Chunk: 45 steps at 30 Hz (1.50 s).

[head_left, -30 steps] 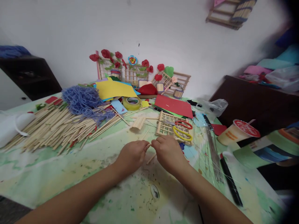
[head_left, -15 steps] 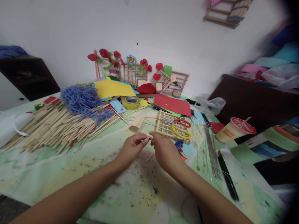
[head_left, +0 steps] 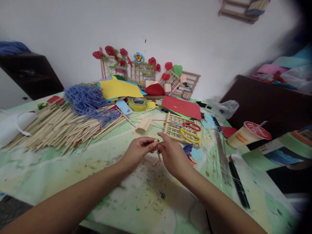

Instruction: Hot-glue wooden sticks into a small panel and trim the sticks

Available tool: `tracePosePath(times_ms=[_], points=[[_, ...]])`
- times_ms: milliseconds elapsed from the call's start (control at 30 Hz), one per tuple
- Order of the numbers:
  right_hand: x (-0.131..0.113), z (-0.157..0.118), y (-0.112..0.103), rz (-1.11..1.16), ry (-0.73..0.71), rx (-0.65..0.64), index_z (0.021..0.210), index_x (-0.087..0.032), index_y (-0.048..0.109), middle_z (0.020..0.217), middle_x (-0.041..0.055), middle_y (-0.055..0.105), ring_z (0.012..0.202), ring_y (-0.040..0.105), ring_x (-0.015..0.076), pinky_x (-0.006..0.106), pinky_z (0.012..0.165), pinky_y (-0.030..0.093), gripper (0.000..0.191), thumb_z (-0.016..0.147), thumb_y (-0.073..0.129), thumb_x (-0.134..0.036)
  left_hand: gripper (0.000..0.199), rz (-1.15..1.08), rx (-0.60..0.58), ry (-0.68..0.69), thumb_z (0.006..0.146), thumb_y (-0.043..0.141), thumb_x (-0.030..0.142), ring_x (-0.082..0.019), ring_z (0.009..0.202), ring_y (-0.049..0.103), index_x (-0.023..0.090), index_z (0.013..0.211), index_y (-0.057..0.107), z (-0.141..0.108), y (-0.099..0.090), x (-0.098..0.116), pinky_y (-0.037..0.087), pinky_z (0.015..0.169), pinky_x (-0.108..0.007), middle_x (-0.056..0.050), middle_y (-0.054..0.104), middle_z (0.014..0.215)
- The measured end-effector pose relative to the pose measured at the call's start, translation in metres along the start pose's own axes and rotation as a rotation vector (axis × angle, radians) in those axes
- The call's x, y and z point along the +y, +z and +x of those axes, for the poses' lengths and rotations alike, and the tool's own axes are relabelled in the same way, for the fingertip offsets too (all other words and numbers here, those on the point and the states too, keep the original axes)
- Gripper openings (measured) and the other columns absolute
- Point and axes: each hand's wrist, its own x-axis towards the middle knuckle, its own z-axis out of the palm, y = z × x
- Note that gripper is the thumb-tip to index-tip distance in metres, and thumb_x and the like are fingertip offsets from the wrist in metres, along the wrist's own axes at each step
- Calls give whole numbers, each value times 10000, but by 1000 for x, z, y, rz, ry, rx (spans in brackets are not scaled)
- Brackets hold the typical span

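Observation:
My left hand [head_left: 136,152] pinches the upper end of some short wooden sticks [head_left: 158,154] between thumb and fingertips. Against it, my right hand [head_left: 173,158] is closed on the same sticks from the other side, its thumb raised. The sticks point down toward the table and seem to cross near their lower ends; how they are joined is hidden by my fingers. Just beyond my hands lie a small bundle of short sticks [head_left: 144,125] and a stick lattice [head_left: 170,134]. Scissors [head_left: 190,136] with red and yellow handles rest on the lattice.
A large stick pile [head_left: 56,130] and blue yarn [head_left: 84,99] occupy the left. Yellow tape [head_left: 137,104] and red paper [head_left: 181,107] lie at the back. Thin wires [head_left: 222,159], a black-handled tool [head_left: 239,183] and a lidded cup [head_left: 247,135] are at right.
My right hand has turned slightly and its thumb has lifted. The sticks between my hands now show more and hang downward. The view has shifted a little.

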Motion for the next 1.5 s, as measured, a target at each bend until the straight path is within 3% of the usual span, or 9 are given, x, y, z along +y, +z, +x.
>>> tracePosePath(times_ms=[333, 533, 667, 767, 833, 967, 1100, 1300, 1500], points=[[5, 1, 4, 138, -58, -7, 1330, -102, 414, 845, 97, 713, 810, 641, 202, 332, 761, 457, 448, 885, 419, -154, 275, -10, 35, 2, 682, 744, 328, -103, 595, 589, 126, 846, 656, -1, 1, 5, 464, 602, -225, -14, 659, 652], [15, 5, 6, 452, 17, -120, 1281, -111, 431, 862, 88, 690, 680, 641, 145, 248, 568, 478, 408, 876, 420, -164, 295, -140, 146, 4, 663, 754, 309, -80, 583, 575, 119, 848, 625, 1, 0, 8, 471, 601, -195, 7, 628, 618], [20, 8, 4, 482, 61, -160, 1113, -138, 544, 770, 44, 666, 573, 596, 110, 227, 515, 449, 287, 859, 409, -147, 323, -190, 241, 7, 615, 775, 290, -75, 582, 565, 124, 839, 610, 4, 0, 8, 485, 624, -209, 23, 604, 632], [20, 9, -1, 393, 38, -138, 981, -151, 607, 662, 5, 636, 506, 529, 96, 226, 505, 404, 251, 832, 408, -115, 281, -28, 244, 85, 697, 708, 328, -118, 675, 599, 135, 879, 613, 5, -3, 7, 509, 695, -274, -13, 630, 733], [20, 10, -5, 314, 17, -122, 942, -149, 625, 644, 3, 633, 528, 526, 104, 232, 524, 391, 244, 813, 423, -103, 286, 273, 241, 259, 766, 644, 337, -177, 871, 617, 153, 985, 621, 4, -6, 6, 502, 809, -340, -71, 659, 941], [19, 8, -8, 149, -41, -139, 822, -142, 622, 693, 41, 645, 652, 570, 143, 250, 598, 401, 201, 768, 440, -77, 337, 943, -22, 666, 851, 544, 273, -235, 1166, 517, 195, 1177, 569, -1, -9, 5, 396, 1008, -435, -105, 606, 1210], [17, 4, -6, 67, -64, -150, 779, -146, 596, 766, 72, 649, 687, 574, 156, 266, 635, 402, 162, 777, 439, -106, 369, 1210, -199, 682, 915, 410, 216, -239, 1090, 576, 152, 1272, 473, -4, -7, 0, 462, 921, -424, -140, 618, 1190], [14, 4, -14, 127, -117, -184, 765, -164, 603, 765, 45, 654, 684, 559, 135, 253, 648, 395, 201, 766, 421, -78, 403, 1177, -334, 572, 925, 384, 231, -242, 980, 609, 168, 1322, 405, -1, -8, -1, 465, 847, -413, -132, 658, 1083], [17, 4, -17, 36, -114, -177, 590, -176, 570, 644, 31, 616, 591, 513, 131, 258, 573, 356, 239, 790, 455, -113, 499, 1028, -306, 500, 790, 501, 96, -244, 906, 591, 227, 1272, 503, -4, -10, -6, 385, 867, -390, -109, 674, 983]])
